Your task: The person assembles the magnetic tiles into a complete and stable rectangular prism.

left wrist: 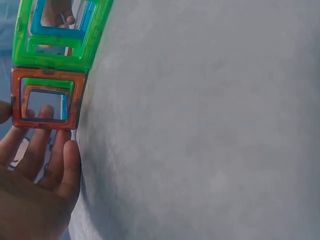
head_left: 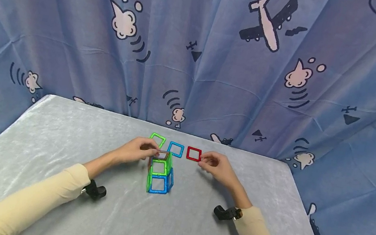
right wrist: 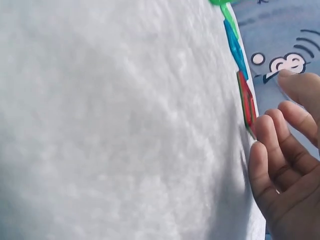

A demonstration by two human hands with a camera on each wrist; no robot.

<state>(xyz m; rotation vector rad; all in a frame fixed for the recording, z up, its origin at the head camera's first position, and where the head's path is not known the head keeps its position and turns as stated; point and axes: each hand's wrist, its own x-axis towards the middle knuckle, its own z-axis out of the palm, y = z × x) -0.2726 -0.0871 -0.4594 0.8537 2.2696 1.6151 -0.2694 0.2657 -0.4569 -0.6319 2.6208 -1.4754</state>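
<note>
A small structure of square magnetic tiles (head_left: 160,176), blue at the front, green in the middle and orange at the far end, stands mid-table. My left hand (head_left: 137,150) is at its far end. In the left wrist view, the thumb lies at one side of an orange tile (left wrist: 49,123) and the fingers reach behind its edge. Beyond the structure lies a flat row: a green tile (head_left: 158,136), a blue tile (head_left: 177,143) and a red tile (head_left: 195,149). My right hand (head_left: 218,167) is at the red tile's right edge, fingers loosely bent, thumb apart; contact is unclear.
A pale grey cloth covers the table (head_left: 68,134). Behind its far edge hangs a blue curtain (head_left: 170,47) printed with planes and clouds. Black wrist cameras sit on the left wrist (head_left: 95,190) and the right wrist (head_left: 225,213).
</note>
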